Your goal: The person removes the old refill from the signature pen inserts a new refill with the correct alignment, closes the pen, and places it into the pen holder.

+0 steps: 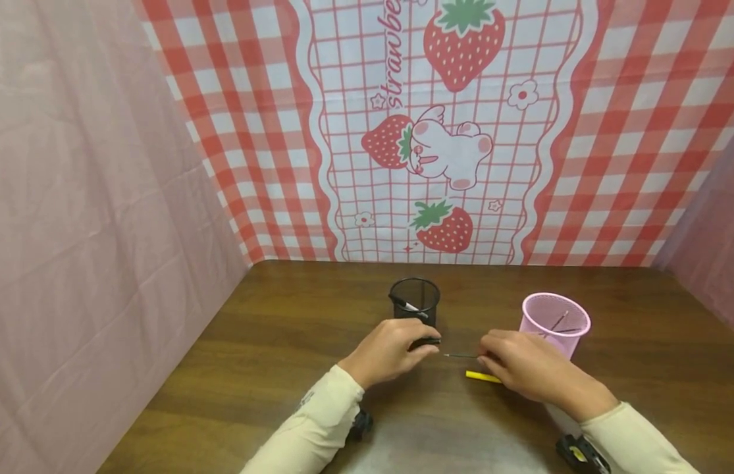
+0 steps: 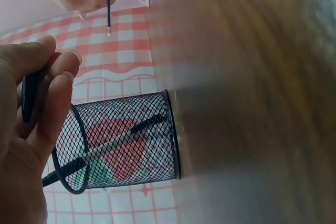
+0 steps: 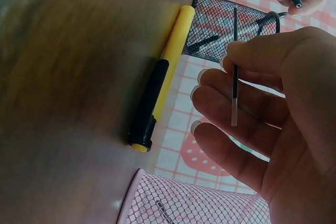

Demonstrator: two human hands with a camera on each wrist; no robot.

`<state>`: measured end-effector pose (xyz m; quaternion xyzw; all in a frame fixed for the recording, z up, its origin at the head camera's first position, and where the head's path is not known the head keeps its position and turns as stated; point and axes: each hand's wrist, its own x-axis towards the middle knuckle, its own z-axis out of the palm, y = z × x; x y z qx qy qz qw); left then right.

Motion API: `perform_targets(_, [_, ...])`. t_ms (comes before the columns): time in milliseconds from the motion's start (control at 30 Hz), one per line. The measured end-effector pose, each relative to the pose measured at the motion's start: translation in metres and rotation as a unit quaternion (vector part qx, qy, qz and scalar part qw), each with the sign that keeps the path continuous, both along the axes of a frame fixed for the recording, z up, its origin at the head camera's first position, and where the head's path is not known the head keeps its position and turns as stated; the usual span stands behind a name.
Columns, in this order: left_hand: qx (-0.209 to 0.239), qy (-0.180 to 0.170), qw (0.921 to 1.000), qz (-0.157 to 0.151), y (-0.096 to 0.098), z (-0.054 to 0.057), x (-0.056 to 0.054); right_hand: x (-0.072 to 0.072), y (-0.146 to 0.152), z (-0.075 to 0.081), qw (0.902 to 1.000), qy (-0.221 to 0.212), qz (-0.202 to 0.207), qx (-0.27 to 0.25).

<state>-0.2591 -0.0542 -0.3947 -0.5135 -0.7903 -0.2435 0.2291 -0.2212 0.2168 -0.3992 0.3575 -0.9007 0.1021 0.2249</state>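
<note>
The thin rod (image 3: 234, 83) looks smooth plastic, the black cup (image 2: 118, 123) metal mesh.

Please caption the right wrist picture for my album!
Right hand pinches a thin pen refill, yellow-and-black pen and pink mesh cup nearby.

Soft light; pale glare on the near tabletop (image 1: 428, 440); wrist views blur it.

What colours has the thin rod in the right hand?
The thin rod is mostly black, with a pale section; the right wrist view shows it best.
</note>
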Motion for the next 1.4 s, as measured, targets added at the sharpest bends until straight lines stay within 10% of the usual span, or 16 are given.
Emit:
perform_targets(433, [0.123, -0.110, 0.9860, -0.024, 0.002, -0.007, -0.004, -0.001, 0.000, -0.003, 0.9995, -0.022, -0.018, 0.010])
perform_targets(800, [0.184, -0.253, 0.9493, -0.032, 0.001, -0.004, 0.003, 0.000, 0.001, -0.002, 0.9981, -0.051, -0.024, 0.023])
perform_targets(1400, [0.187, -0.288, 0.9387, -0.025, 0.002, 0.022, 0.027, -0.001, 0.004, -0.006, 0.9969, -0.060, -0.036, 0.037])
